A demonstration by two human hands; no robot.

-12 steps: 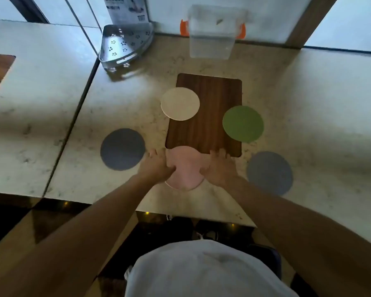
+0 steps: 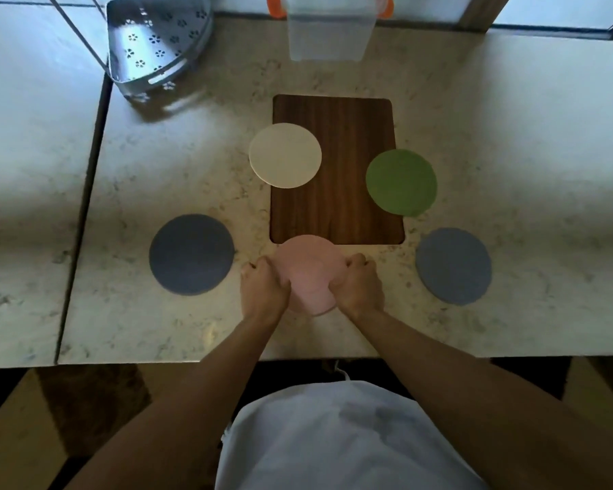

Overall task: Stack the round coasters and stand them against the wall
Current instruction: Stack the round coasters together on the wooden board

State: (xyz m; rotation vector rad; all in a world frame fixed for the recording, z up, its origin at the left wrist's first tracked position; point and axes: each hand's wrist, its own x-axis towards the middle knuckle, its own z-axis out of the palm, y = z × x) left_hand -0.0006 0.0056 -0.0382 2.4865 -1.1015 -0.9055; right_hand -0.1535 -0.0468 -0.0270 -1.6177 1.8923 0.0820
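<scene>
Several round coasters lie flat on the pale counter. A pink coaster [image 2: 310, 274] sits at the near edge of a dark wooden board [image 2: 347, 213]. My left hand [image 2: 262, 290] grips its left rim and my right hand [image 2: 360, 286] grips its right rim, fingers curled. A cream coaster [image 2: 285, 155] overlaps the board's left edge. A green coaster [image 2: 400, 182] overlaps its right edge. A dark grey coaster [image 2: 192, 254] lies to the left and a grey-blue one [image 2: 453, 265] to the right. The wall runs along the far edge.
A perforated metal corner rack [image 2: 156, 44] stands at the back left. A clear plastic container [image 2: 328, 30] with orange clips stands against the back wall. A dark seam [image 2: 82, 221] splits the counter on the left. The counter's front edge is close to my body.
The view has shifted closer to the counter. Both hands have closed their fingers tighter on the pink coaster's sides; the coaster has slid slightly off the board toward me.
</scene>
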